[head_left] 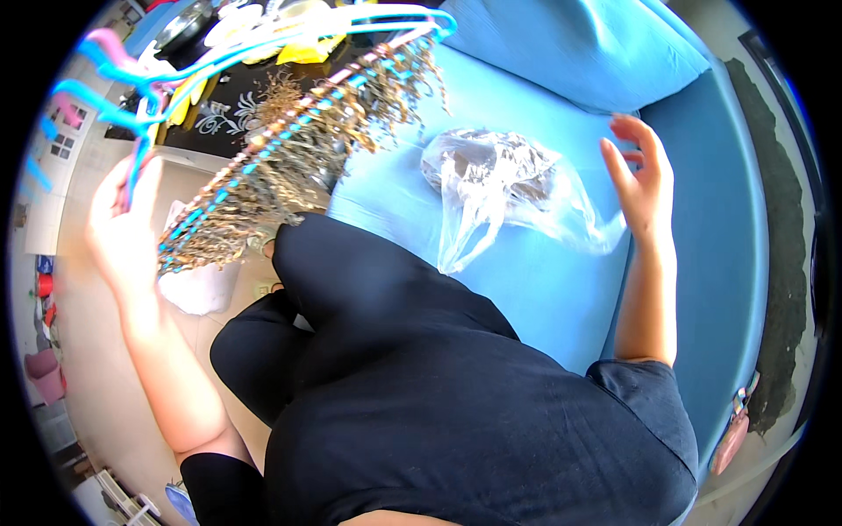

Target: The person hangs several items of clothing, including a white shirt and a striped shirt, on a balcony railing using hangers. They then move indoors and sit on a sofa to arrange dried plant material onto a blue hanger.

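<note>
My left hand point(127, 219) is closed around the lower hook end of some plastic clothes hangers point(263, 53), blue and pink, held up at the left. Along the hangers' long bars hangs a dense row of dried brown plant bunches point(263, 184); I cannot make out their kind. My right hand point(645, 175) is raised over the right part of the blue sofa, fingers apart and slightly curled, holding nothing. Just left of it a clear plastic bag point(504, 180) with dark contents lies on the seat, its loose end spread toward my right wrist.
I sit on the blue sofa point(544, 307), with a cushion point(579, 48) at its far side. A dark table with a white flower pattern point(224, 118) stands at the far left, bearing dishes and yellow items. A pink bin point(44, 375) is at the left edge.
</note>
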Available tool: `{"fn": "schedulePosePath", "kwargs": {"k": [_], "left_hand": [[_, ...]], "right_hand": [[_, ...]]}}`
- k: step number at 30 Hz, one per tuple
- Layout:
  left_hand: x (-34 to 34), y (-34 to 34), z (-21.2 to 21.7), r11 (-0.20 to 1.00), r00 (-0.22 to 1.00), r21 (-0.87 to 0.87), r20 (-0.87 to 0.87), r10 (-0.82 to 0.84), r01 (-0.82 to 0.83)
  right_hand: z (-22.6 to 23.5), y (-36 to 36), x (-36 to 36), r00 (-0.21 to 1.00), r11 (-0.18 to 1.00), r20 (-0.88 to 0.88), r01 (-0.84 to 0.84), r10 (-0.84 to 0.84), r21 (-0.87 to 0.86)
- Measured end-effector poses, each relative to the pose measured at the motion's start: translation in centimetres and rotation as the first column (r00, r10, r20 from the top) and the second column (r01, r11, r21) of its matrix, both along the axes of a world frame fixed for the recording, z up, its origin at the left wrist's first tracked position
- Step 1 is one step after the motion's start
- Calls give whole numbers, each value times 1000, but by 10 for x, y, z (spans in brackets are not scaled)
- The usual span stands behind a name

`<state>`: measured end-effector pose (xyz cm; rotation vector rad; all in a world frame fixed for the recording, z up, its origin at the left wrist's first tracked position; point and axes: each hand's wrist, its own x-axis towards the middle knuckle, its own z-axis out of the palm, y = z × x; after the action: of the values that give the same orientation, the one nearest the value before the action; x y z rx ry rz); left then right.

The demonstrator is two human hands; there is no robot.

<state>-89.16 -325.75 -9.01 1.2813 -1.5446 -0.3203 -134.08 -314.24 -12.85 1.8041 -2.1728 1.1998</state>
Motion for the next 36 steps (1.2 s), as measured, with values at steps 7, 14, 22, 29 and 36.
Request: {"fn": "schedulePosePath", "kwargs": {"k": [7, 14, 22, 29, 36], "left_hand": [[-32, 9, 16, 979, 980, -46, 28, -198, 199], [-57, -20, 6, 967, 967, -39, 37, -251, 252], [-67, -32, -14, 882, 906, -373, 403, -126, 289], [-37, -29, -107, 967, 938, 16, 240, -251, 255], [0, -2, -157, 963, 961, 232, 208, -184, 134]], "right_hand": [[31, -105, 96, 750, 785, -472, -595, 464, -174], [9, -153, 94, 907, 908, -93, -416, 410, -54], [17, -166, -9, 999, 996, -6, 47, -48, -80], [-39, -199, -71, 955, 982, 261, 99, -139, 162], [-114, -234, -168, 759, 935, 569, 145, -316, 325]]}}
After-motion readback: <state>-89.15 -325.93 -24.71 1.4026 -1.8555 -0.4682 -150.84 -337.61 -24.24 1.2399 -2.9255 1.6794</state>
